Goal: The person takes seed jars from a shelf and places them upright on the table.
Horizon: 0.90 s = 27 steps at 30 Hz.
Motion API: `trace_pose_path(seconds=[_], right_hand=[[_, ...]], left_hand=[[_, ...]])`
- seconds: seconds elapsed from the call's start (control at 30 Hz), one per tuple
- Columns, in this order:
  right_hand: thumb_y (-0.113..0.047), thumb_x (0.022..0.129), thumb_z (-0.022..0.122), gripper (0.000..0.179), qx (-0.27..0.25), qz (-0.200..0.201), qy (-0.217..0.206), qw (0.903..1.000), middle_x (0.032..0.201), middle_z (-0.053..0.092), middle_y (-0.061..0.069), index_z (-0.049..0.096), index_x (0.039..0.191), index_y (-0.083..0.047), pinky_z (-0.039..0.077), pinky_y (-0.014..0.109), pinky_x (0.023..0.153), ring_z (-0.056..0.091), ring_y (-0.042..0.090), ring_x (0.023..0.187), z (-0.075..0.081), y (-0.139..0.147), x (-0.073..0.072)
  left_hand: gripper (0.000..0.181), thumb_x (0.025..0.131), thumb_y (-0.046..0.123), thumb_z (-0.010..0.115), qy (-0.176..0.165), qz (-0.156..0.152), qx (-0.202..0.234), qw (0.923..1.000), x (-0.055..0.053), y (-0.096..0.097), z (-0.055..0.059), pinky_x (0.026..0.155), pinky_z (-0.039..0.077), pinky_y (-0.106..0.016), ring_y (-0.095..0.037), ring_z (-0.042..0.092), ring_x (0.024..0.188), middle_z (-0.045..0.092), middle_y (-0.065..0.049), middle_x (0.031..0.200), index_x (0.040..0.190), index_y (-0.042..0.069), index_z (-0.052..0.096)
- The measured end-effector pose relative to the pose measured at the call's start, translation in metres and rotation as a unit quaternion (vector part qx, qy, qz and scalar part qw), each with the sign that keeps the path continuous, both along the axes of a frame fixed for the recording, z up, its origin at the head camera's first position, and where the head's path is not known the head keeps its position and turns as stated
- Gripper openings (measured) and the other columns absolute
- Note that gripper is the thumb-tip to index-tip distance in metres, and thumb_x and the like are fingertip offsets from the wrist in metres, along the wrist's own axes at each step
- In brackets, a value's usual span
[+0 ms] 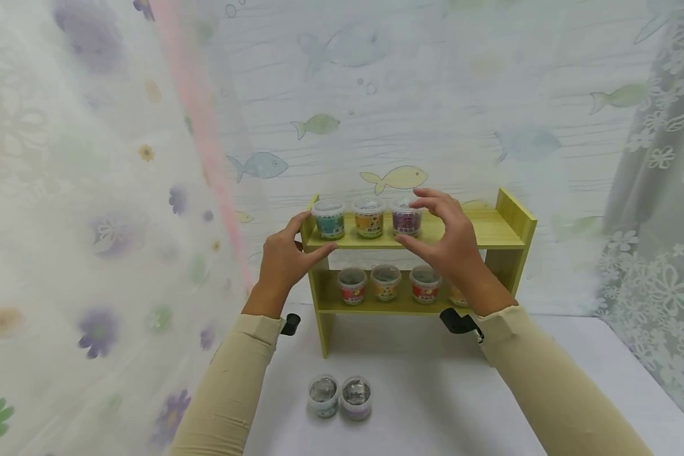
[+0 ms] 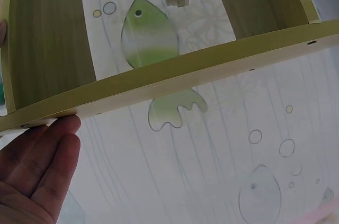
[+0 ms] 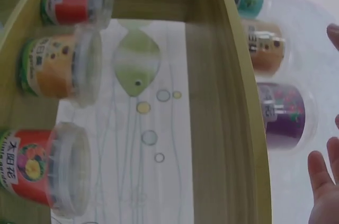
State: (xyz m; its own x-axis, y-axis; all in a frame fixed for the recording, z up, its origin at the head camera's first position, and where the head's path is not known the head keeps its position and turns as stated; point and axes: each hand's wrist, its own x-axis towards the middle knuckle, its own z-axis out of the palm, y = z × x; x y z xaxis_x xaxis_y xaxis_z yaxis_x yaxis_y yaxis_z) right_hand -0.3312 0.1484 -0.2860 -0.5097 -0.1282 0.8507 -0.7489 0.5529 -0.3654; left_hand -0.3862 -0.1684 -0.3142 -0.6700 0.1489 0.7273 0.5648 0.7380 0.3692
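A yellow-green two-tier wooden shelf (image 1: 479, 231) stands ahead. Along its upper board sit a teal-labelled clear plastic tub (image 1: 330, 223), an orange-labelled tub (image 1: 369, 223) and a purple-labelled tub (image 1: 406, 221). My left hand (image 1: 285, 256) is at the shelf's left end, thumb near the board's front edge below the teal tub. In the left wrist view, its straight fingers (image 2: 55, 155) touch the outside of the side panel (image 2: 159, 78). My right hand (image 1: 447, 237) is spread beside the purple tub; the right wrist view shows a gap between its fingers (image 3: 320, 171) and that tub (image 3: 286, 115).
On the lower board stand several tubs, including a red-labelled one (image 1: 353, 288) and an orange-labelled one (image 1: 386, 285); my right forearm partly covers the rightmost. Two tubs with silvery tops, one left (image 1: 323, 392) and one right (image 1: 356, 396), stand on the white table (image 1: 410, 418). Patterned curtains hang behind.
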Motion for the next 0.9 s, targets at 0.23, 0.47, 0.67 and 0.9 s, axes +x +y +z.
trace_pose_path(seconds=[0.23, 0.47, 0.67, 0.9], right_hand=[[-0.034, 0.086, 0.086, 0.077, -0.007, 0.015, -0.127, 0.9918, 0.165, 0.037, -0.003, 0.050, 0.151, -0.016, 0.037, 0.055, 0.119, 0.033, 0.020, 0.154, 0.014, 0.009, -0.015], [-0.050, 0.093, 0.075, 0.079, -0.022, 0.043, -0.253, 0.9664, 0.166, 0.035, 0.001, 0.039, 0.158, -0.024, 0.035, 0.055, 0.121, 0.034, 0.030, 0.154, 0.025, 0.013, -0.030], [-0.058, 0.092, 0.071, 0.086, -0.026, 0.043, -0.327, 0.9436, 0.166, 0.035, 0.004, 0.035, 0.161, -0.021, 0.038, 0.059, 0.117, 0.036, 0.034, 0.151, 0.022, 0.018, -0.038], [-0.060, 0.089, 0.074, 0.095, -0.002, 0.049, -0.371, 0.9272, 0.150, 0.049, 0.013, 0.030, 0.163, -0.018, 0.047, 0.056, 0.108, 0.052, 0.032, 0.136, 0.026, 0.019, -0.043]], left_hand=[[0.087, 0.079, 0.060, 0.085, 0.003, 0.002, -0.009, 0.9999, -0.001, 0.001, 0.001, 0.067, 0.062, -0.039, -0.025, 0.076, 0.073, 0.076, -0.017, 0.108, 0.149, 0.018, 0.055], [0.086, 0.079, 0.059, 0.085, -0.003, 0.005, -0.006, 1.0000, -0.001, 0.001, 0.001, 0.067, 0.062, -0.038, -0.024, 0.077, 0.073, 0.076, -0.017, 0.111, 0.149, 0.019, 0.055], [0.086, 0.079, 0.060, 0.085, -0.007, 0.003, -0.005, 1.0000, -0.001, 0.000, -0.001, 0.067, 0.062, -0.039, -0.025, 0.077, 0.074, 0.076, -0.017, 0.113, 0.149, 0.019, 0.055], [0.086, 0.079, 0.060, 0.084, 0.018, 0.004, -0.014, 0.9997, -0.004, -0.001, 0.000, 0.064, 0.061, -0.038, -0.024, 0.072, 0.067, 0.077, -0.018, 0.102, 0.148, 0.017, 0.056]])
